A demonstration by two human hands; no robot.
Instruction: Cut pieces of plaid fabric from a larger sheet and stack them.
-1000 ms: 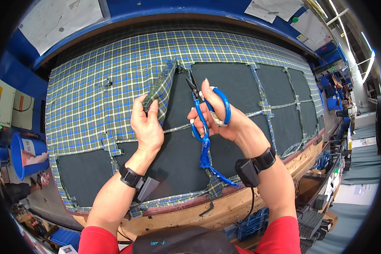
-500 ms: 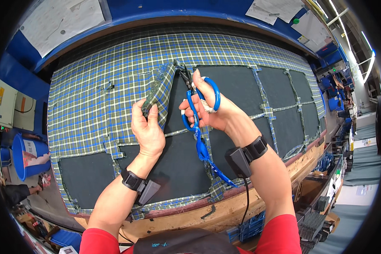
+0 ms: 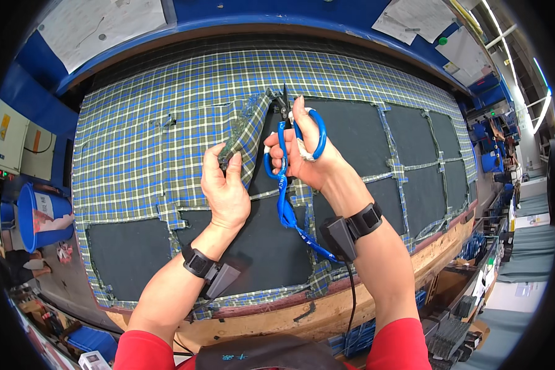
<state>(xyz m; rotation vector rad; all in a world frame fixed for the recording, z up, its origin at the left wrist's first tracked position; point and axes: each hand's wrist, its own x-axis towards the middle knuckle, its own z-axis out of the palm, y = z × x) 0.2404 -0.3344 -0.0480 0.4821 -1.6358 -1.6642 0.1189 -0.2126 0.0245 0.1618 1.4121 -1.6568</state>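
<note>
Plaid fabric (image 3: pixel 135 148) in green, blue and white lies layered over a dark table surface, with rectangular pieces cut out of it. My left hand (image 3: pixel 225 188) pinches a lifted stack of plaid fabric (image 3: pixel 243 132) by its edge, tilting it up. In my right hand (image 3: pixel 314 154) is a pair of scissors (image 3: pixel 319 132) with blue handles, fingers and thumb through the loops. Their blades point away from me beside the stack's far corner and look parted. From the handle hangs a twisted blue strap (image 3: pixel 288 213).
Dark table surface (image 3: pixel 345 123) shows through the cut-outs, framed by narrow plaid strips. A wooden edge (image 3: pixel 259 322) runs along the near side. At left stands a blue bin (image 3: pixel 34 216); a blue machine beam (image 3: pixel 228 18) spans the far side. Black cables hang from both wrist devices.
The scissors have swung more upright and their blades now reach farther away. The lifted stack stays in my left hand. The whole view has shifted slightly.
</note>
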